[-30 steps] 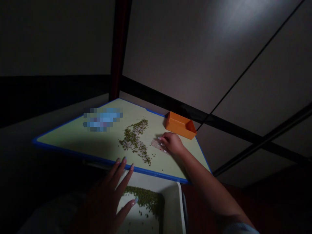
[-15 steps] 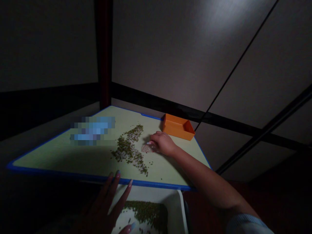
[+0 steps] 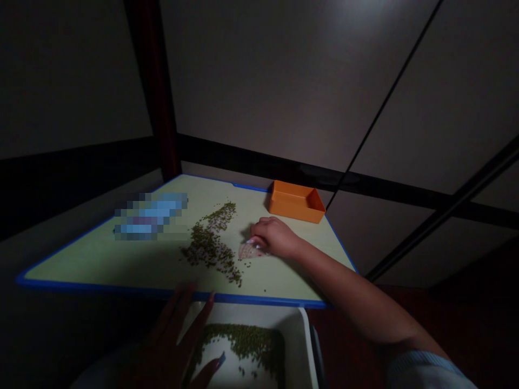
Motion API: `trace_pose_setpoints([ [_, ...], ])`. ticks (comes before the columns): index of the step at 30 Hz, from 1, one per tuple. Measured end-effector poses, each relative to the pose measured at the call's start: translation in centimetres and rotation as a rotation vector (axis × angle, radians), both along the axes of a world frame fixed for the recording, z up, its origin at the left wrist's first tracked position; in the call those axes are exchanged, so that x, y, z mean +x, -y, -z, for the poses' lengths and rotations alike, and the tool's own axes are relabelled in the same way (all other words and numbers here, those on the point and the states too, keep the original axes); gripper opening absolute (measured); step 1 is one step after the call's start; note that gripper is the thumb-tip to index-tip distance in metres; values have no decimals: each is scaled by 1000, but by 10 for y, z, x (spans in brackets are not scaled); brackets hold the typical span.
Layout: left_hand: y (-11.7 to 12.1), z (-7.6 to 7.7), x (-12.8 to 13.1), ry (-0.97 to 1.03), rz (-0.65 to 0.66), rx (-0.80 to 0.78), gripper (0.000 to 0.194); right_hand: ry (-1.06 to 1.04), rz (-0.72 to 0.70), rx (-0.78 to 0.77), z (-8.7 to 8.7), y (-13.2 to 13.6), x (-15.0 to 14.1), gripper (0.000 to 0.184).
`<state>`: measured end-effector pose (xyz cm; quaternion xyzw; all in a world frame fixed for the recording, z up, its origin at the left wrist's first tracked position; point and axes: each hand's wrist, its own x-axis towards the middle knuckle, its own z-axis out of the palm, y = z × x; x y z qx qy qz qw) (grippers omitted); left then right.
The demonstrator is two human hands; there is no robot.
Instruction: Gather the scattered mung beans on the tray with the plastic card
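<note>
Right hand (image 3: 279,239), curled, pinches a clear plastic piece (image 3: 245,251); left hand (image 3: 168,337) is spread open. Many grains (image 3: 206,246) lie on the board (image 3: 284,276), others in the tub (image 3: 259,313).

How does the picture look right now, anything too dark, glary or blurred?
Head view: dim overall, the left hand nearly lost in darkness; soft glare high on the wall panel; broad shadow over the near left of the board; bluish item on it pixelated past reading.
</note>
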<state>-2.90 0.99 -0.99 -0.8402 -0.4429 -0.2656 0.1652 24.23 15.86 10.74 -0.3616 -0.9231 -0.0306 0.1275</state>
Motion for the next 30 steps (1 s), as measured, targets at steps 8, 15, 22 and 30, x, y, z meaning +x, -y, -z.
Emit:
trace_pose_setpoints([
  [8, 1, -2, 4, -42, -74, -53, 76, -276, 160, -95, -1, 1, 18, 21],
  [15, 3, -10, 6, 20, -119, -236, 69, -263, 246, -153, -10, 10, 25, 22],
  [22, 3, -21, 7, 23, -110, -325, 69, 79, 246, -118, -8, 18, 22, 27],
  [30, 3, -25, 14, 73, -139, -333, 71, 162, 329, 87, -3, 11, 16, 35],
])
